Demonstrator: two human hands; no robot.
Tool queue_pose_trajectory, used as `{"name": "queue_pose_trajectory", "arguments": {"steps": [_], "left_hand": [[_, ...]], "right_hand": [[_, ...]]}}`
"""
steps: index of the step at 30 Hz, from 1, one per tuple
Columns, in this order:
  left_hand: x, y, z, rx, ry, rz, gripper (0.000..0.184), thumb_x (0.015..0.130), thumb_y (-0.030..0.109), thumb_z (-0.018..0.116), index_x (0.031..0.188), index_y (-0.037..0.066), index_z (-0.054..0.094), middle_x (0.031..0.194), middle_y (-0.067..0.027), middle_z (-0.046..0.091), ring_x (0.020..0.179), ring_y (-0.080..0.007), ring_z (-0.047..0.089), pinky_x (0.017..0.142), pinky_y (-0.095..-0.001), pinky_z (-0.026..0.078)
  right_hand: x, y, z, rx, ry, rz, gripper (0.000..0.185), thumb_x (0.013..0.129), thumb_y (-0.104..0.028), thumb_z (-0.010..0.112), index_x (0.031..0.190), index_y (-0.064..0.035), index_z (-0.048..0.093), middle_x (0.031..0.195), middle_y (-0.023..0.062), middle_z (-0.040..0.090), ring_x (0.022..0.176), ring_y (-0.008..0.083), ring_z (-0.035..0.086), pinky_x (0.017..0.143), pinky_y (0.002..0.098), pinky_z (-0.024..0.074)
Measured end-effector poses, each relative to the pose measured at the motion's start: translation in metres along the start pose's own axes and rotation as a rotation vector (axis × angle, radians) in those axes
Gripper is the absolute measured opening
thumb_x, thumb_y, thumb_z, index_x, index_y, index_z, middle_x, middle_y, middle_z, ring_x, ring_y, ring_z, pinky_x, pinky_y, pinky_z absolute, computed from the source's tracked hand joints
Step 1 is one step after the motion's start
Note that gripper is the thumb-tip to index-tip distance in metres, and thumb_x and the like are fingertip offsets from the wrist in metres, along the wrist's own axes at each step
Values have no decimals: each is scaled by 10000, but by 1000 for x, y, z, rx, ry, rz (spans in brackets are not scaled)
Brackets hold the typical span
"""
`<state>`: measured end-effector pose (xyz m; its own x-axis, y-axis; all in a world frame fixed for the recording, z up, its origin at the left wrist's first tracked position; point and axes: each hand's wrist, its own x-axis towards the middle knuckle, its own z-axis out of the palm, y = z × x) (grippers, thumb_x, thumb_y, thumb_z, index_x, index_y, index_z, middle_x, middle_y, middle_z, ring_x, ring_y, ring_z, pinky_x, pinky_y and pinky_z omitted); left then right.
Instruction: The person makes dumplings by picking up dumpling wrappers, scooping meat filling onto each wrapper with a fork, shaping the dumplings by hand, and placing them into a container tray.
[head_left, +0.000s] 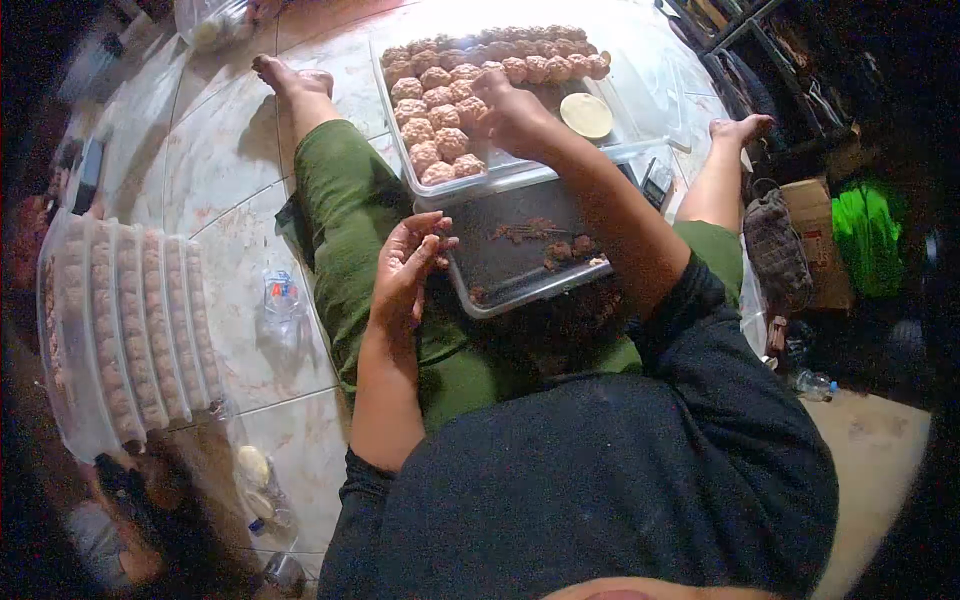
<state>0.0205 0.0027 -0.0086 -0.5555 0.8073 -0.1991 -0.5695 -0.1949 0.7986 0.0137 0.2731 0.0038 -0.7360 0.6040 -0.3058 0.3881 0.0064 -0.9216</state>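
Observation:
My right hand point(510, 118) reaches over a clear plastic tray point(415, 187), its fingertips down among rows of lumpy brown balls point(437, 97); whether it holds one is hidden. A round pale disc point(586, 116) lies in the tray, right of that hand. My left hand point(412, 262) is raised beside the left edge of a dark metal pan point(480, 308), its fingers apart and smeared with crumbs, with nothing seen between them. Brown crumbs and a few small lumps point(572, 248) lie in the pan.
Stacked clear containers point(130, 330) filled with balls stand on the tiled floor at the left. A crumpled plastic bag point(283, 300) lies beside my leg. At the right are a phone-like device point(657, 182), a grey bag point(777, 245), a cardboard box point(812, 235) and a bottle point(815, 384).

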Motion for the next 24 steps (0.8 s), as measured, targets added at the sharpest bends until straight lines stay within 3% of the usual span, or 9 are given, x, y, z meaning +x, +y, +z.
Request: {"name": "queue_pose_trajectory", "arguments": {"steps": [4, 5, 7, 10, 12, 13, 16, 20, 24], "left_hand": [[-2, -4, -3, -4, -63, 109, 172, 787, 73, 624, 922, 43, 522, 1020, -97, 555, 797, -149, 580, 671, -247, 448], [-1, -10, -8, -33, -90, 122, 154, 779, 66, 631, 887, 46, 523, 1008, -98, 554, 773, -148, 582, 657, -246, 452], [-3, -10, -10, -55, -118, 136, 121, 775, 63, 637, 854, 43, 547, 964, -89, 552, 715, -142, 584, 619, -242, 461], [-5, -16, -11, 71, -53, 156, 166, 767, 68, 647, 909, 30, 568, 979, -89, 554, 726, -145, 587, 613, -244, 463], [-8, -10, 0, 52, -22, 88, 284, 790, 86, 617, 1054, 21, 537, 1024, -97, 550, 755, -170, 596, 613, -241, 459], [-8, -10, 4, 39, -44, 88, 304, 799, 90, 605, 1083, 21, 523, 1038, -100, 548, 767, -178, 598, 615, -240, 458], [-2, -14, 2, -6, -93, 91, 376, 830, 101, 559, 1183, 30, 451, 1075, -102, 541, 812, -195, 595, 624, -239, 460], [-4, -17, 2, -92, -107, 87, 411, 836, 126, 561, 1213, 37, 425, 1098, -101, 538, 848, -194, 588, 644, -240, 465], [-9, -21, 6, -101, -98, 118, 424, 850, 176, 549, 1227, 37, 415, 1122, -101, 533, 919, -197, 568, 693, -250, 472]], "right_hand": [[-38, -29, -28, -570, 10, -388, 288, 791, -84, 613, 1042, -17, 489, 890, 195, 562, 646, 206, 563, 532, 312, 464], [-39, -24, -45, -681, 115, -542, 256, 788, -223, 646, 908, -20, 546, 792, 146, 598, 649, 203, 573, 538, 326, 466], [-53, -40, -77, -994, 311, -555, 228, 763, -233, 670, 762, -22, 582, 687, 98, 612, 643, 175, 594, 592, 293, 483], [-30, -6, -135, -913, 174, -801, 181, 784, -164, 640, 931, -58, 636, 770, 111, 628, 701, 193, 605, 687, 290, 494], [10, 26, -153, 116, 113, -51, 177, 762, -94, 641, 936, -69, 657, 849, 110, 637, 751, 197, 612, 716, 280, 494], [9, 33, -159, -361, 44, -67, 142, 736, -66, 639, 875, -57, 664, 823, 96, 644, 739, 197, 616, 676, 269, 496], [-5, 31, -158, -1064, 72, -460, 132, 710, -68, 642, 839, -77, 668, 775, 93, 643, 691, 203, 610, 625, 275, 490], [-18, 30, -155, -709, 224, -540, 92, 741, -114, 560, 745, -94, 650, 741, 112, 635, 699, 260, 615, 623, 344, 483], [-26, 20, -148, -682, 258, -231, 186, 784, -192, 470, 860, -98, 612, 971, 134, 585, 886, 274, 582, 744, 373, 449]]}}
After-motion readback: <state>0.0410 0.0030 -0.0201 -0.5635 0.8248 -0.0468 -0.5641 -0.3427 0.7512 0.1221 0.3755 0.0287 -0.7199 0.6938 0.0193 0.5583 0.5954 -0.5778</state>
